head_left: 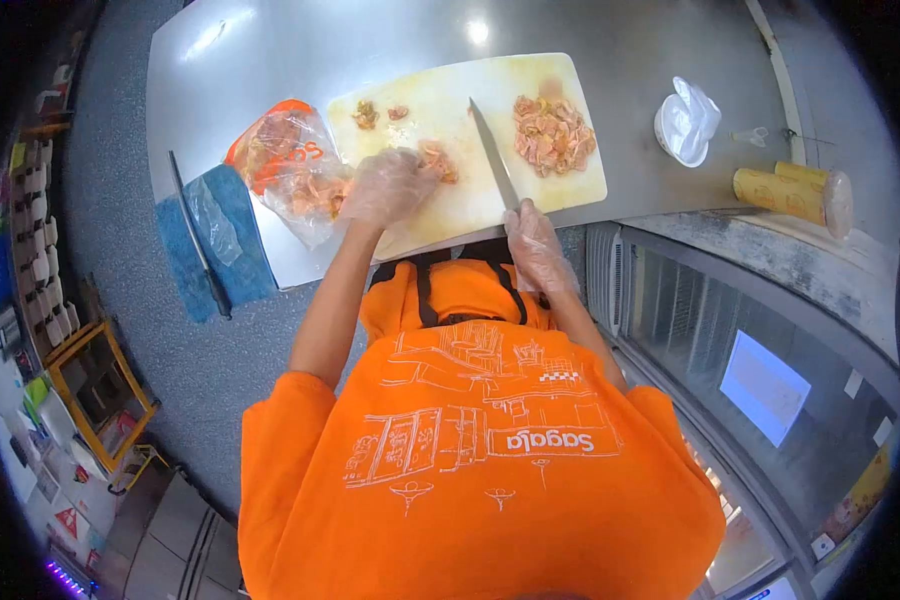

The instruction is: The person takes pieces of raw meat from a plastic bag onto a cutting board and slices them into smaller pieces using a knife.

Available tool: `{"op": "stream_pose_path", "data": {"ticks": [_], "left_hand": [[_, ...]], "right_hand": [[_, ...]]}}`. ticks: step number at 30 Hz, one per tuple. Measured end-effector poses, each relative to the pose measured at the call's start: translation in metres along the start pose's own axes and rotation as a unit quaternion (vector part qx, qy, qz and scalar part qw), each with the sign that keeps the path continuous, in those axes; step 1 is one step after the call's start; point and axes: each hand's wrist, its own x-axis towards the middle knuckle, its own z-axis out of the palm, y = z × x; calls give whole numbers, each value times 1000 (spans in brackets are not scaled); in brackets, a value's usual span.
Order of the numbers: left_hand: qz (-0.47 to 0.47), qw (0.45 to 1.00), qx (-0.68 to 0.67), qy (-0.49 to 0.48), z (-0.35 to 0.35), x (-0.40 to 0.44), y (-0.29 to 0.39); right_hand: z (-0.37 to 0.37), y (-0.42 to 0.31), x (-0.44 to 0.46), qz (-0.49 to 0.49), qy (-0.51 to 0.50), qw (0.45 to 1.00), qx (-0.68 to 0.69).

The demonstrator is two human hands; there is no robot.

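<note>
My left hand (390,187), in a clear plastic glove, is closed on a piece of raw meat (438,162) on the white cutting board (475,80). My right hand (538,248), gloved the same way, grips a knife (492,150) by its handle. Its blade lies across the board, pointing away from me, apart from the meat under my left hand. A pile of cut raw meat (553,137) sits right of the blade. Two small scraps (366,115) rest at the board's far left. An orange-and-clear plastic bag (288,150) with more meat lies beside my left hand.
On the steel table (370,45), a blue cloth (232,205) and a dark sharpening rod (192,225) lie at the left edge. A white bowl with a crumpled plastic bag (692,115) stands at right, near yellow rolls (785,195). A glass-fronted cabinet (750,330) is at my right.
</note>
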Motion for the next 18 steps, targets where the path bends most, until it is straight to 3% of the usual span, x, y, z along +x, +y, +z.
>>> {"op": "stream_pose_path", "data": {"ticks": [5,8,11,14,18], "left_hand": [[-10,999,-45,-10,11,15,1],[15,997,-69,35,-2,2,20],[97,960,-105,240,30,1,17],[131,946,-115,272,49,-3,24],[136,938,-247,204,28,-7,59]], "right_hand": [[-5,11,6,-7,27,1000,12],[-10,11,14,9,60,998,28],[-17,8,20,18,95,994,56],[-26,-2,23,17,84,993,81],[-33,-20,20,30,52,993,107]]}}
